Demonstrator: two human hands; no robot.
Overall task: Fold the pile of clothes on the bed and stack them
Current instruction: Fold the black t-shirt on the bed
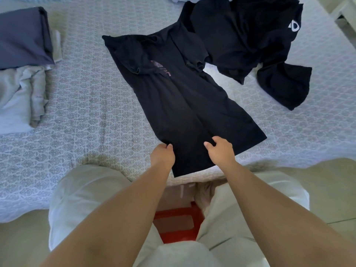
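A black T-shirt (179, 101) lies on the bed (92, 105), folded lengthwise into a narrow strip with both sleeves turned in over the body. Its long axis runs on a diagonal, from the collar end at the upper left, far from the person, down to the hem at the lower right, which reaches the near edge of the bed. A faint print shows on the chest between the turned-in sleeves. The left hand (162, 155) pinches the left corner of the hem, thumb and fingers curled onto the cloth, so its grip is narrow and holds the shirt. The right hand (220, 151) grips the hem a little to the right of it, fingers curled over the fabric and thumb tucked under, also holding the shirt. The two hands are near each other, with a stretch of hem between them. Just beyond the shirt's collar end, to the upper right, lies a crumpled black garment (250, 41) with a small white logo, touching or overlapping the shirt near its shoulder. At the left edge of the bed a folded navy piece (23, 37) rests on top of light grey clothes (19, 97), well apart from the shirt.
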